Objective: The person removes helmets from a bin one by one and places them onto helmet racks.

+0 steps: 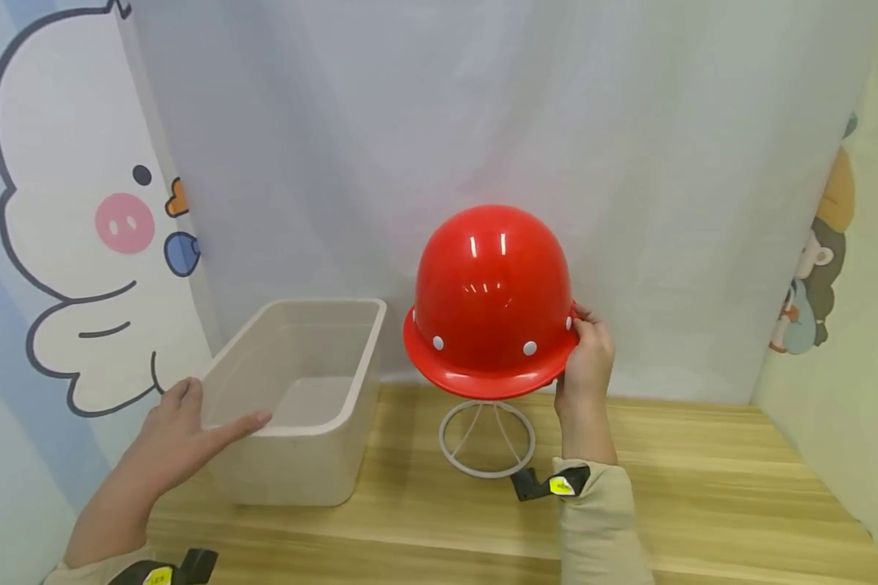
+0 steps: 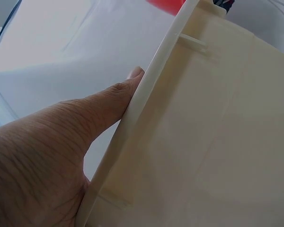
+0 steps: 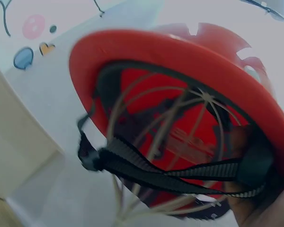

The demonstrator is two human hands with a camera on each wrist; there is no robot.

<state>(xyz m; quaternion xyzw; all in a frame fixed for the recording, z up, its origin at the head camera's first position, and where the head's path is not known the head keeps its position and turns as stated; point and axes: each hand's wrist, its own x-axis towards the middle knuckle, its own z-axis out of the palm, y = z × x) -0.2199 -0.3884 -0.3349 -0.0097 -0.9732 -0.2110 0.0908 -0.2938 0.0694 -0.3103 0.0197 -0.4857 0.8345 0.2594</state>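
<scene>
A red safety helmet (image 1: 493, 292) sits over a pale wire stand (image 1: 487, 478), its brim facing me. My right hand (image 1: 588, 361) grips the brim at the helmet's right side. In the right wrist view, the helmet's underside shows a dark ribbed chin strap (image 3: 170, 172) hanging across the opening and the stand's wires (image 3: 206, 96) inside the shell. My left hand (image 1: 179, 443) holds the near left corner of a beige plastic bin (image 1: 293, 467). The left wrist view has its thumb (image 2: 111, 99) over the bin's rim; the other fingers are hidden there.
The bin stands left of the helmet stand on a wood-grain table (image 1: 702, 487). A pale grey curtain (image 1: 629, 162) hangs behind. Side panels with cartoon figures (image 1: 80, 203) bound the left and right.
</scene>
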